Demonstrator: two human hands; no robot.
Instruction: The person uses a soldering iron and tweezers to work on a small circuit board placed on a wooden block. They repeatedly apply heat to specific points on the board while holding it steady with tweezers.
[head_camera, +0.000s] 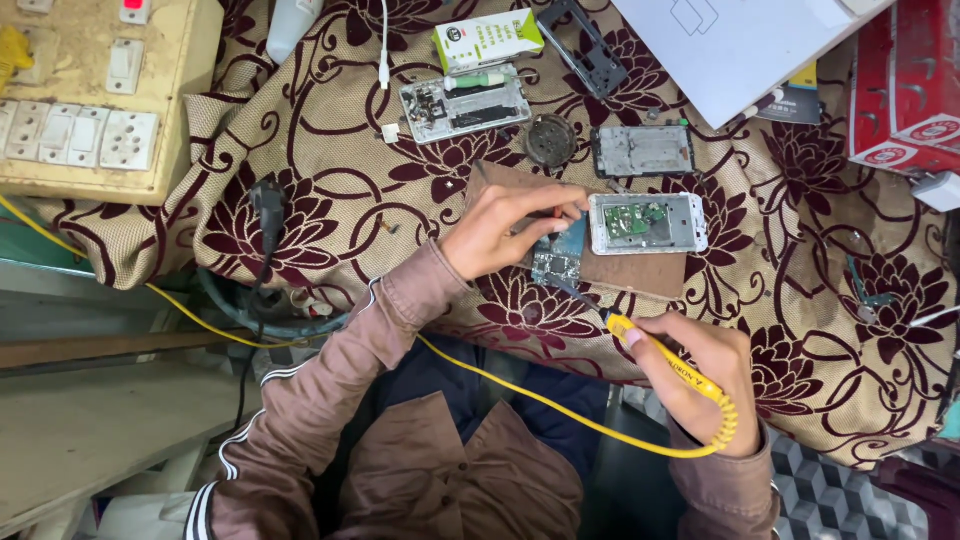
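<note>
I see a beige cloth (330, 150) patterned with dark maroon flowers and swirls. My right hand (705, 365) holds a yellow iron (665, 360) with a yellow cord (520, 390). The board (560, 255) is blue-grey. Far left, a cream switch panel (150, 120); far right, a red box (905, 80). My sleeves (330, 400) are brown, white-striped.

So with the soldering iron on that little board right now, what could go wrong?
1. The left hand pins the small circuit board right beside the soldering iron tip; a slip could burn the fingers.
2. The work sits on a patterned fabric cloth, which the hot tip might scorch.
3. The iron's yellow cord loops across the lap from the right hand; a snag could jerk the tip off the board.
</note>
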